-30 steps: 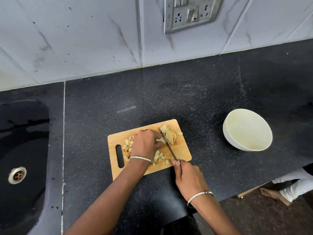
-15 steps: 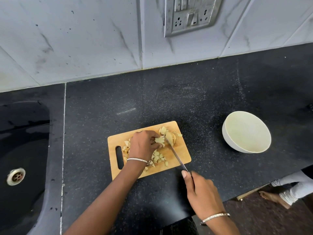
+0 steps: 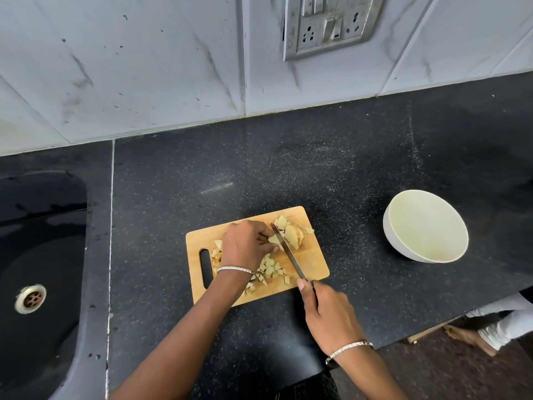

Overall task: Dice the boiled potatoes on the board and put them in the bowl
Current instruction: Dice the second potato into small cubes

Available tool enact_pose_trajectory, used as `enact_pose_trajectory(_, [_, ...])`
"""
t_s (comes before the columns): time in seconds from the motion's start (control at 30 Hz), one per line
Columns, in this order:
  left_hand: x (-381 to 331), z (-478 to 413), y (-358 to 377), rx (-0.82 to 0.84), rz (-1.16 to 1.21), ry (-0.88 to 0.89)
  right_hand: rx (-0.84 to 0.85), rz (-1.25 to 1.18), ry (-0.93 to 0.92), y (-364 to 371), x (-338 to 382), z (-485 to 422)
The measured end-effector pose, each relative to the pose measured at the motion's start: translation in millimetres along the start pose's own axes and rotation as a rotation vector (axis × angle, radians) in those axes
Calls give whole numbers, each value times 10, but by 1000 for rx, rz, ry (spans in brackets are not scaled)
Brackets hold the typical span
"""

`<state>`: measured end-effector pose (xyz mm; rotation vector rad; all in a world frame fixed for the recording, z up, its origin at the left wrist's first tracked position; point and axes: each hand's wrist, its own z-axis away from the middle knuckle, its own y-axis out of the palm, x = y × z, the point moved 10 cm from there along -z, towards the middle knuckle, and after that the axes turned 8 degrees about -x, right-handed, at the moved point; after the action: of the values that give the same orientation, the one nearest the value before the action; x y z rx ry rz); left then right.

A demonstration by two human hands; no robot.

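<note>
A wooden cutting board (image 3: 313, 259) lies on the black counter. Several potato dice (image 3: 269, 268) are scattered over its middle and left. A larger uncut potato piece (image 3: 292, 233) sits at the far right corner of the board. My left hand (image 3: 248, 245) has its fingers curled on the potato, right beside the blade. My right hand (image 3: 328, 316) grips the knife handle, and the knife blade (image 3: 288, 252) runs diagonally through the potato. The white bowl (image 3: 403, 246) stands empty to the right of the board.
A black sink (image 3: 40, 255) with a metal drain lies at the left. The tiled wall with a socket plate (image 3: 328, 24) rises behind the counter. The counter's front edge runs at lower right, with a person's foot (image 3: 464, 337) on the floor beyond it.
My right hand drew the knife back toward me, then pushed it forward again, so the blade lies across the potato. My left hand stayed on the potato.
</note>
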<state>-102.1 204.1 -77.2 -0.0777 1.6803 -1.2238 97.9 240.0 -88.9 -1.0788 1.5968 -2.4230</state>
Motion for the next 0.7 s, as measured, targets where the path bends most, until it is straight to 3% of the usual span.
enact_pose_trajectory(0.27, [15, -67, 28, 73, -56, -37, -19, 64, 48, 114, 188, -146])
enact_pose_trajectory(0.7, [-33, 4, -11, 3, -48, -32, -11, 112, 63, 147, 100, 1])
